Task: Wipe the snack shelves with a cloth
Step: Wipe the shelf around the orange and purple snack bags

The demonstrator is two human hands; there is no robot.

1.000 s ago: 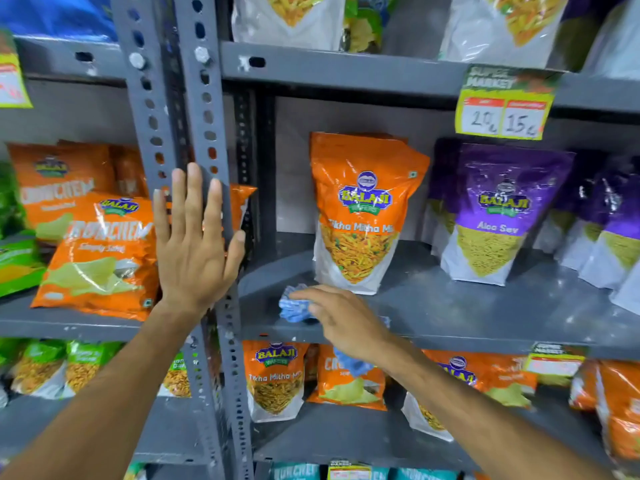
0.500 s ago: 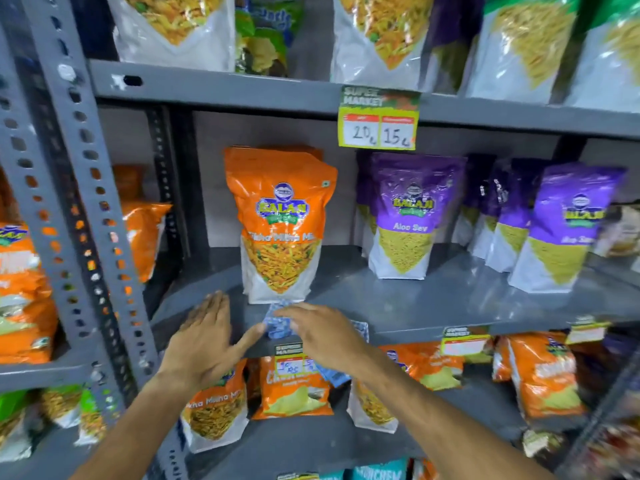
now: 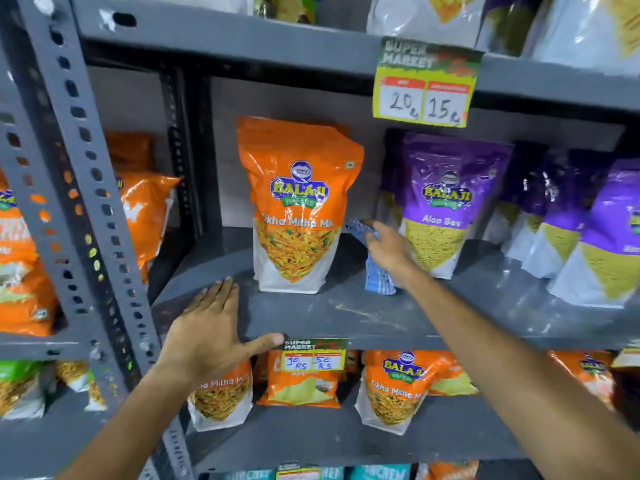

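Right hand is holding a blue cloth on the grey snack shelf, between 2 Balaji pouches.

The orange pouch [image 3: 298, 206] is reading "BALAJI WAFERS" and "Tikha Mitha Mix", its last letters cut off at the crease; the purple pouch [image 3: 446, 206] is reading "BALAJI" and "Aloo Sev". A "SUPER MARKET" price tag [image 3: 425, 83] is showing 20 and 15; a smaller tag [image 3: 314, 355] below is reading 50 RS, its other figure unclear. The right hand [image 3: 388, 247] is reaching deep, its grip closing around the blue checked cloth [image 3: 377, 278], fingertips hidden. The left hand [image 3: 211, 330] is lying flat, fingers spread, on the shelf [image 3: 346, 317] front edge.
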